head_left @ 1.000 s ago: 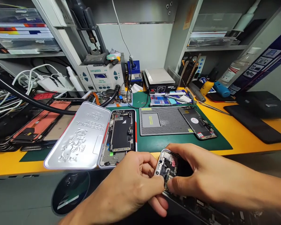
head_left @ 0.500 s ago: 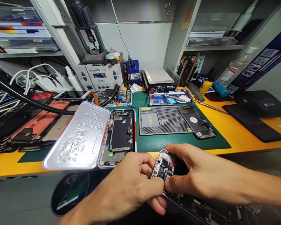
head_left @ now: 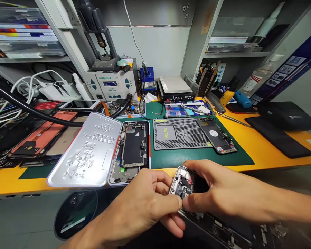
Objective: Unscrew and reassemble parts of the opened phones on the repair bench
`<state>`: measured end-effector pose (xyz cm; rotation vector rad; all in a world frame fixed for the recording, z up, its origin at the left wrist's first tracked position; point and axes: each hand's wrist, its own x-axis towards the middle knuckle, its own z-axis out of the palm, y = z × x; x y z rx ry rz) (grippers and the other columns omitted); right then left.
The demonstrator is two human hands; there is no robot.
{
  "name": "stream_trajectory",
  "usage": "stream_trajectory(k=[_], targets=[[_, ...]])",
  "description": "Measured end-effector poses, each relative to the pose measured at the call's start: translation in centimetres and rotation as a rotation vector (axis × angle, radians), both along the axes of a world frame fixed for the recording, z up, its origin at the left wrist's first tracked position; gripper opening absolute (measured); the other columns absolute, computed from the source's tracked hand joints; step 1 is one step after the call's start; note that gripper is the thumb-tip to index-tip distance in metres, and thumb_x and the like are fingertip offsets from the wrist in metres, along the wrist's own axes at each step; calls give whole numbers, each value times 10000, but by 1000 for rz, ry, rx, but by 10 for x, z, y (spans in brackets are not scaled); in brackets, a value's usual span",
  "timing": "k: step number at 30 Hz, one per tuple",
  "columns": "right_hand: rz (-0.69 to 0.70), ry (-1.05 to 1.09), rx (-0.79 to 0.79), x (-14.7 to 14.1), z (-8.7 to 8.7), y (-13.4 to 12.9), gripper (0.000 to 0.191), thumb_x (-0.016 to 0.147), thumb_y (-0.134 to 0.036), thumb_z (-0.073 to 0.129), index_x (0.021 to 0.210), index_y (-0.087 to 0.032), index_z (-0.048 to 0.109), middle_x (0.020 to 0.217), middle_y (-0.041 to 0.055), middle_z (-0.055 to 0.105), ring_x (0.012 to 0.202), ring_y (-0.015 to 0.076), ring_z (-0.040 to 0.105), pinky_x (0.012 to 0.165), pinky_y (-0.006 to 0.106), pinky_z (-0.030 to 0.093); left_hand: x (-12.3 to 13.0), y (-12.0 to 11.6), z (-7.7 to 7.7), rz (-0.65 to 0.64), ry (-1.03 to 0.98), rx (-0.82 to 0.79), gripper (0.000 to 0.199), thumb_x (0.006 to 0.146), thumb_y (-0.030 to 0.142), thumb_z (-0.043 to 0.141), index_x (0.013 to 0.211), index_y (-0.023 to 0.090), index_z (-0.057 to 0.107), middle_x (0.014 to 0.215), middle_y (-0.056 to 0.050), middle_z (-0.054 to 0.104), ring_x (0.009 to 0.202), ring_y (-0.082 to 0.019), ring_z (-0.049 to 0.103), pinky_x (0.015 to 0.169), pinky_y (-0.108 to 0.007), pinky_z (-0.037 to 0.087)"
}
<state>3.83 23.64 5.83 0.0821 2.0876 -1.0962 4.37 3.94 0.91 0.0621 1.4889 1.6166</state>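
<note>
An opened smartphone (head_left: pixel 183 181) with its inner parts bare is held tilted in front of the bench edge. My left hand (head_left: pixel 147 209) grips the near left edge, its thumb pressed on the corner and its fingers curled beneath. Around the upper end wraps my right hand (head_left: pixel 220 193), with the thumb on the inner parts close to my left thumb. Whatever lies between the two thumb tips is hidden. The phone's lower part runs into shadow at the bottom right. Just beyond my hands, a hinged metal tin (head_left: pixel 93 152) holds a dark phone screen assembly (head_left: pixel 133 147).
On the green mat (head_left: pixel 176 160) lie a perforated grey pad (head_left: pixel 181 135) and another screen assembly (head_left: pixel 217 136). Behind stand a hot-air station (head_left: pixel 111 84) and a heating plate (head_left: pixel 176 88). A black hose (head_left: pixel 36 112) crosses the left side. Screwdrivers (head_left: pixel 178 116) lie at the back.
Both hands keep their hold on the smartphone. The phone has shifted very slightly, and the view has moved a touch; nothing was taken up or let go.
</note>
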Motion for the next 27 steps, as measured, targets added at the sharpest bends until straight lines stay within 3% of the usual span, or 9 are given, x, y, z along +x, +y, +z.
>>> stream_trajectory(k=[5,8,12,18,27], targets=[[-77,-114,-129,-4,1,9,560,730,-266,794,1246,-153,607,1134,69,723,1097,273,648,882,320,495,-2,4,8,36,-86,59,208,763,306,670,850,118,680,733,-92,710,636,-169,711,586,-220,579],[-124,-152,-150,-5,1,11,513,714,-280,793,1189,-162,638,1060,54,733,1044,263,674,857,313,510,-3,8,8,38,-106,91,171,731,286,655,767,119,648,689,-87,693,595,-162,700,553,-212,577],[-123,-204,-192,-3,-2,10,423,719,-280,770,1107,-162,651,998,35,731,970,237,678,825,304,501,-3,11,5,4,-153,95,172,715,266,630,794,115,652,714,-92,699,566,-153,686,514,-207,563],[-120,-217,-190,-1,1,6,379,728,-275,760,1068,-164,634,1061,34,708,1088,251,613,892,320,455,0,12,2,16,-225,99,192,633,238,576,770,119,639,666,-95,695,531,-164,683,486,-222,560],[-67,-241,-192,-4,-4,6,348,693,-292,792,983,-165,648,898,-12,656,880,190,563,769,291,421,-3,14,-3,-12,-322,127,235,535,240,558,732,132,624,610,-96,695,496,-166,677,437,-209,544]])
